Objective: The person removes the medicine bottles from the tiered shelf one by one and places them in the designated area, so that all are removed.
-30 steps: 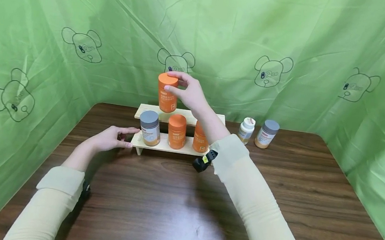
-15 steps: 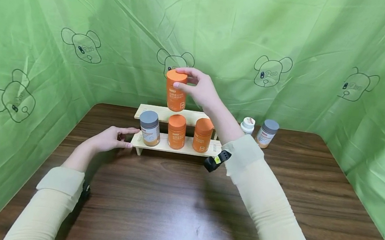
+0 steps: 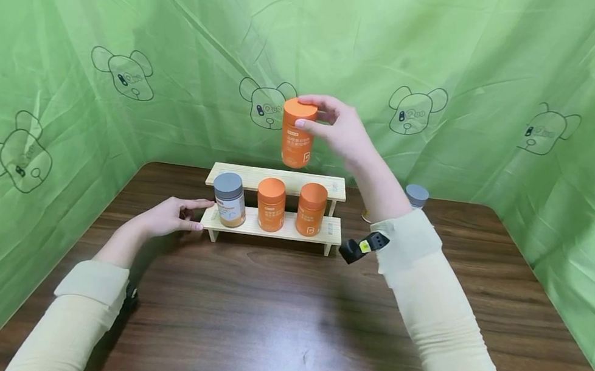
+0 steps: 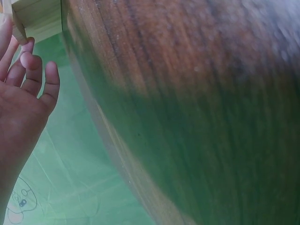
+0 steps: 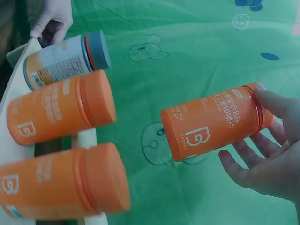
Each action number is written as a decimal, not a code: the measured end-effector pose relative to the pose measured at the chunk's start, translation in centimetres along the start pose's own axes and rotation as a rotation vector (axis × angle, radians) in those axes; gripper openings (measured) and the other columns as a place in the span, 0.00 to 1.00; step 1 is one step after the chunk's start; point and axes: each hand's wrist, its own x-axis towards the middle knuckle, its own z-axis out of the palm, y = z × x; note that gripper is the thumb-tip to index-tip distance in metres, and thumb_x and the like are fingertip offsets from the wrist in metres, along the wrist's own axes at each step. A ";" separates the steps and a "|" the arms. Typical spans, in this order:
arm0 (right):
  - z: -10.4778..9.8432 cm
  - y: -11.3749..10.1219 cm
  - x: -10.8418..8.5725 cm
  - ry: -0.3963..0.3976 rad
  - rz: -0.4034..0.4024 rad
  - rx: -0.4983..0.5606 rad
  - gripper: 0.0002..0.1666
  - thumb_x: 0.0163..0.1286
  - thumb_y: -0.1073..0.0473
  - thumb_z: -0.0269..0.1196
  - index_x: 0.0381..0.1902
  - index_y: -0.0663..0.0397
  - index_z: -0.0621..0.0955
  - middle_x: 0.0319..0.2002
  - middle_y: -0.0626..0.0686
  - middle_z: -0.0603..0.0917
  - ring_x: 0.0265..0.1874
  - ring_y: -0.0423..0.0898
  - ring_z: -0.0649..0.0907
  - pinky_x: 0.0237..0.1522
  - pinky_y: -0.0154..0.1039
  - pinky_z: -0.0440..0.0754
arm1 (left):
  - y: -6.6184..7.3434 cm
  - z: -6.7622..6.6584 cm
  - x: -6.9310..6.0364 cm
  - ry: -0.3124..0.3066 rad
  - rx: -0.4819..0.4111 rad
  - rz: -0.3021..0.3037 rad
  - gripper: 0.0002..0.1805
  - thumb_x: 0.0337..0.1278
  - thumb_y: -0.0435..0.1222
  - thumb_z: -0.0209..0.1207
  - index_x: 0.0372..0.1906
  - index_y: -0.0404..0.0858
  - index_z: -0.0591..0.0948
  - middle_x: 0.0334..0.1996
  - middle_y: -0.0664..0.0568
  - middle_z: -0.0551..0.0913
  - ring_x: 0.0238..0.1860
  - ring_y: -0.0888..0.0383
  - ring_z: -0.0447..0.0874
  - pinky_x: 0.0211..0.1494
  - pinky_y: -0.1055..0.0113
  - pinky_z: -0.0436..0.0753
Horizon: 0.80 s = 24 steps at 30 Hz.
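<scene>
My right hand [image 3: 345, 131] grips an orange jar [image 3: 297, 139] by its lid, thumb in front and fingers over the top and behind. Upright, the jar hangs above the upper board of a two-tier wooden rack [image 3: 278, 180]. My left hand [image 3: 167, 218] pinches the left end of the rack's lower board between thumb and fingers; the left wrist view shows the fingertips [image 4: 32, 61] there. Along the lower board stand a grey-lidded jar [image 3: 229, 200], an orange jar [image 3: 271, 205] in the middle and another orange jar [image 3: 311, 210] at the right.
Behind the right forearm a second grey-lidded jar [image 3: 416, 194] stands on the brown wooden table [image 3: 249, 315], mostly hidden. A white bottle beside it is almost wholly covered by the arm. Green cloth [image 3: 348, 32] hangs close behind and at both sides.
My right hand has carried the orange jar up and to the right, away from the upper board. The forearm now covers the white bottle. My left hand stays at the rack.
</scene>
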 end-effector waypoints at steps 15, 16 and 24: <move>-5.3 -0.5 -2.7 0.023 -0.014 -0.002 0.28 0.57 0.59 0.70 0.57 0.49 0.78 0.55 0.50 0.79 0.55 0.45 0.76 0.60 0.47 0.70 | 0.0 0.0 0.4 -0.003 -0.011 -0.007 0.35 0.50 0.47 0.67 0.66 0.50 0.71 0.23 0.53 0.75 0.25 0.58 0.70 0.27 0.66 0.72; -5.6 -0.6 -2.9 0.024 -0.014 -0.007 0.28 0.57 0.59 0.70 0.57 0.48 0.78 0.54 0.50 0.79 0.55 0.45 0.76 0.60 0.47 0.69 | 0.0 0.0 0.4 -0.008 -0.012 -0.008 0.35 0.51 0.48 0.67 0.66 0.51 0.70 0.24 0.52 0.76 0.25 0.58 0.70 0.27 0.66 0.72; -8.4 -0.4 -4.4 0.060 -0.050 0.032 0.27 0.56 0.62 0.70 0.55 0.51 0.79 0.50 0.51 0.81 0.51 0.46 0.78 0.52 0.38 0.73 | -0.1 0.1 0.5 0.001 -0.011 0.002 0.35 0.50 0.48 0.67 0.66 0.50 0.71 0.24 0.53 0.75 0.25 0.59 0.70 0.27 0.66 0.71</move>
